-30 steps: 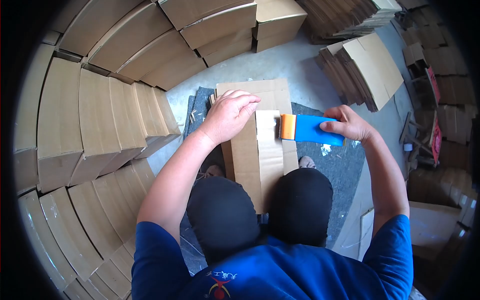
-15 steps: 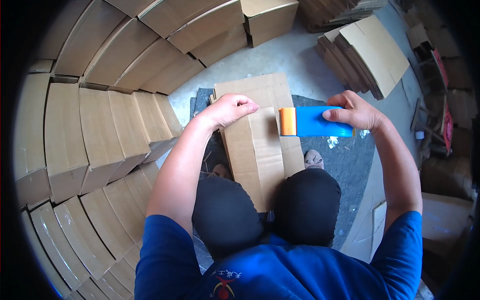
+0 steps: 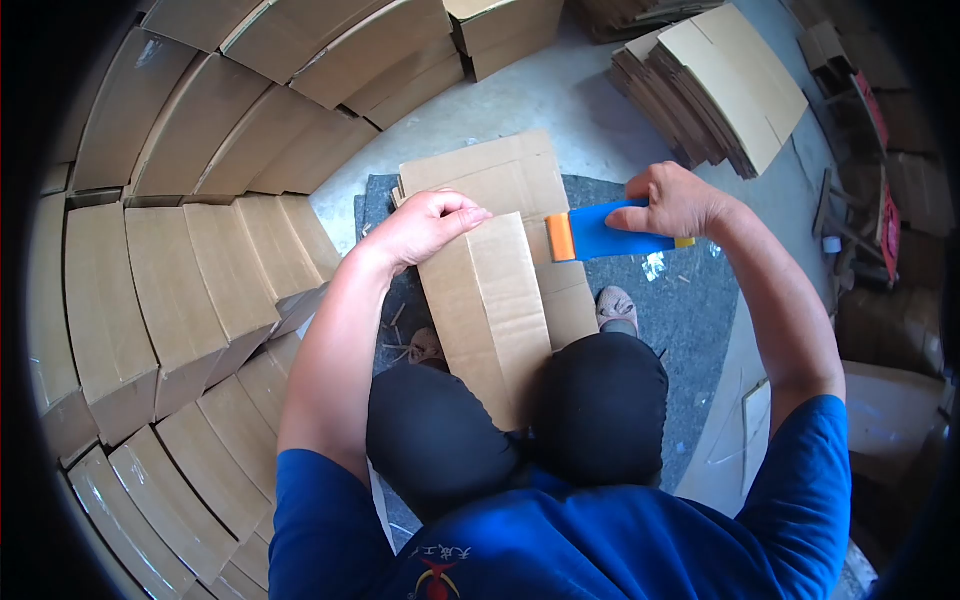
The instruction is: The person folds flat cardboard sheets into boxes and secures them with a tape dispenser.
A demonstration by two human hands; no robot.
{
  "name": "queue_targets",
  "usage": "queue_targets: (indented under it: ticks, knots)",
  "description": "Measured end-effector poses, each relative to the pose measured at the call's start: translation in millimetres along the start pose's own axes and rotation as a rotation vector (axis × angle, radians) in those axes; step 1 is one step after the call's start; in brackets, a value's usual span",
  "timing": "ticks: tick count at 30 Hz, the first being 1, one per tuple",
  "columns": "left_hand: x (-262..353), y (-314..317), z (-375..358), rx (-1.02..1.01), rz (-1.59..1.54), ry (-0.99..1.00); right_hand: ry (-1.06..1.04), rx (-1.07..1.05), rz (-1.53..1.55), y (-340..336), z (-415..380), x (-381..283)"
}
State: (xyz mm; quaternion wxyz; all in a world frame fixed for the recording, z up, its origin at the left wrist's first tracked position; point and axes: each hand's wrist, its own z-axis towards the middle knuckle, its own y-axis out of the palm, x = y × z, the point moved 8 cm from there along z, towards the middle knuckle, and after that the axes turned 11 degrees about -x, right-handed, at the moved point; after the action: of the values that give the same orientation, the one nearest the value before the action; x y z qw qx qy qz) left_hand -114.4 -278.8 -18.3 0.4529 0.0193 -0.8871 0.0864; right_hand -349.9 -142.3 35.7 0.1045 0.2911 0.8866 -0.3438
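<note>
A cardboard box (image 3: 490, 310), folded with a narrow panel along its right side, slopes from my left hand down between my knees. My left hand (image 3: 437, 222) pinches its far edge, thumb and fingers closed together. In my right hand (image 3: 675, 208) is a blue tape dispenser (image 3: 605, 232), gripped at its right end with the thumb on top. The dispenser's orange end points left, close to the box's right edge. Beneath the box lie flat cardboard sheets (image 3: 515, 162), partly covered by it.
Stacked cardboard boxes (image 3: 160, 290) wall in the left side and the back left. A pile of flattened cartons (image 3: 735, 85) stands at the back right. Under my feet is a dark mat (image 3: 690, 330) with scraps on it. Red-marked items (image 3: 888, 235) lie far right.
The whole view has shifted a little, with most things now further left. The tape dispenser has tilted, its right end higher, and my left hand keeps its pinch on the box edge.
</note>
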Motion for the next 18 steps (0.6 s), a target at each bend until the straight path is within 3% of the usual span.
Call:
queue_targets:
  ticks: [6, 9, 13, 15, 18]
  knots:
    - [-3, 1, 0, 0.001, -0.035, 0.014, 0.175, 0.006, -0.343, 11, -26, -84]
    - [4, 1, -1, 0.036, 0.052, 0.063, 0.077, -0.015, -0.505, 57, -10, -101]
    - [0, 0, -4, 0.124, 0.068, 0.122, 0.086, 0.099, -0.369, 89, 22, -81]
    - [6, -4, -9, 0.213, 0.235, 0.201, 0.037, 0.163, -0.396, 98, 26, -83]
    - [32, 0, -22, 0.325, 0.576, 0.333, -0.094, 0.198, -0.675, 106, 33, -101]
